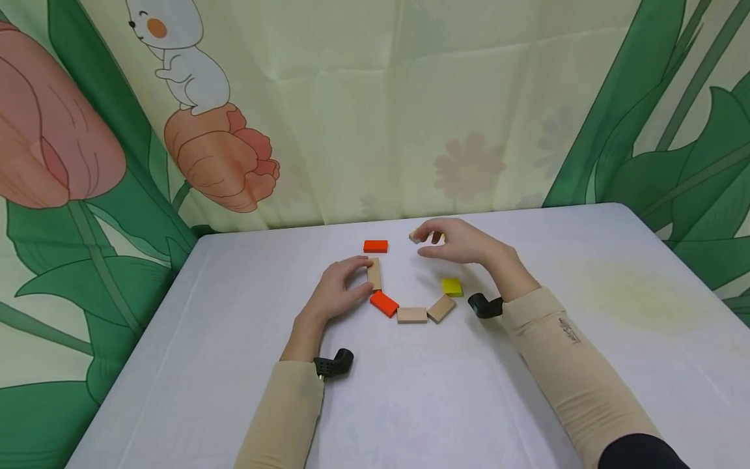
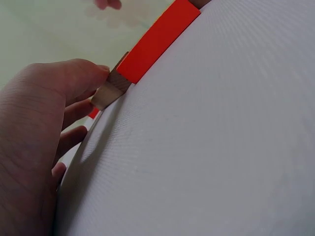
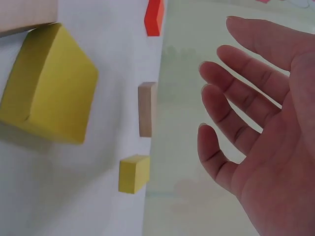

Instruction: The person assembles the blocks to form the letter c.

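My left hand (image 1: pixel 336 291) pinches a plain wooden block (image 1: pixel 375 276) between thumb and fingers at the left end of a curved row on the table. The row runs on through a red block (image 1: pixel 384 303), two plain wooden blocks (image 1: pixel 412 315) and a yellow block (image 1: pixel 452 286). In the left wrist view, the thumb lies against the wooden block (image 2: pixel 109 93) beside the red one (image 2: pixel 158 39). Raised above the table's far part, my right hand (image 1: pixel 459 241) holds nothing, its fingers relaxed and apart, as the right wrist view confirms.
Toward the back edge lie a separate red block (image 1: pixel 375 246), a plain wooden block (image 3: pixel 146 109) and another yellow block (image 3: pixel 134 174), the last mostly hidden behind my right hand in the head view. A printed cloth (image 1: pixel 351 130) hangs behind the white table (image 1: pixel 205 326).
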{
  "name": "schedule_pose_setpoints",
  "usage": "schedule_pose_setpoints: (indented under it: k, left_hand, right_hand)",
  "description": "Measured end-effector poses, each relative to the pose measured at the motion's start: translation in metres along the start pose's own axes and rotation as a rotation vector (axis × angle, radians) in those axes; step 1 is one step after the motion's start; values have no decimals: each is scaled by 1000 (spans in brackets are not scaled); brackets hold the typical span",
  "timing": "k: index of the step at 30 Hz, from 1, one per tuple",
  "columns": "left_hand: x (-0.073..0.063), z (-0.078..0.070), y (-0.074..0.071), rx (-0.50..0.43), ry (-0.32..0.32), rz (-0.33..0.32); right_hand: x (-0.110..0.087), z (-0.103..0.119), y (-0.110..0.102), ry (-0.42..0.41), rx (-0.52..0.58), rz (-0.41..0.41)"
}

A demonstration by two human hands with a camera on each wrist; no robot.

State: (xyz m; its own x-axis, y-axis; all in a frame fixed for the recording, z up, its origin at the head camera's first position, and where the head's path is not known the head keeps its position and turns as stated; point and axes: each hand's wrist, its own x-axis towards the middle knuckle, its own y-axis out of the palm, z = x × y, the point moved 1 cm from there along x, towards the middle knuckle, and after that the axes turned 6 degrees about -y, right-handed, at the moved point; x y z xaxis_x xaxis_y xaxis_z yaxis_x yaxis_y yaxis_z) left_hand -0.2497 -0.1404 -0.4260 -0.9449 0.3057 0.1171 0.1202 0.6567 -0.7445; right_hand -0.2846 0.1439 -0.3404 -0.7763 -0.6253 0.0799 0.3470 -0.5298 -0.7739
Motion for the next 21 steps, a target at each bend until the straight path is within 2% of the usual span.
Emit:
schedule_pose_setpoints:
  k: [9,15,21]
  left_hand:
    - [0,0,1,-3,-12,-9]
    - [-2,-1,2,-12,-10,-4]
    - [-2,-1,1,-2,4,-15]
  right_hand:
    - [22,11,-1,-26,-37,41]
    - [41,11,7,-40,-35,92]
    - [54,10,13,-16,-27,129]
